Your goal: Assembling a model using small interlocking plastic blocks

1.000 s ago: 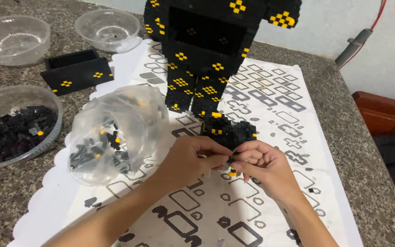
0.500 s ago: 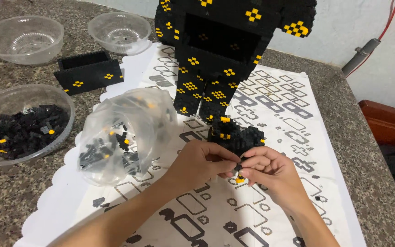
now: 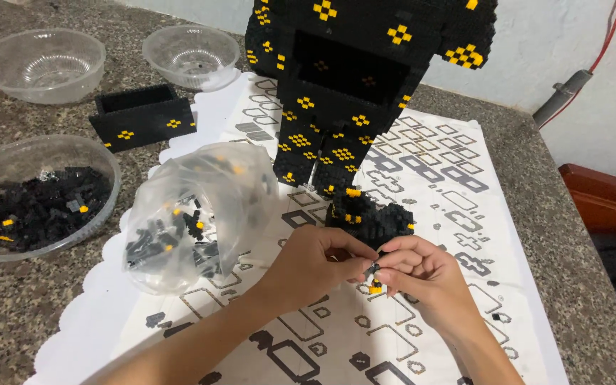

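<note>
**Two hands pinch a small brick piece in front of the block figure**

Since the earlier frame the hands have barely shifted on the mat; the view has tipped slightly, so the bowls and the bag sit a little lower and to the right in the picture.

The left hand and the right hand meet fingertip to fingertip over the middle of the patterned white mat, toward its near edge. Both are closed in a pinch on one small brick piece, black with a yellow bit at its bottom, held just above the mat.

Just behind the hands lies a small black block cluster with yellow studs, touching the feet of the tall black-and-yellow block figure, which stands upright near the mat's far edge.

At the mat's left edge, beside the left forearm, sits a clear plastic bag of loose black and yellow bricks. Off the mat, on the speckled stone countertop, a clear bowl of black bricks rests at the left edge. A black open box built of blocks lies beyond it, and two clear empty bowls stand toward the far left corner.
</note>
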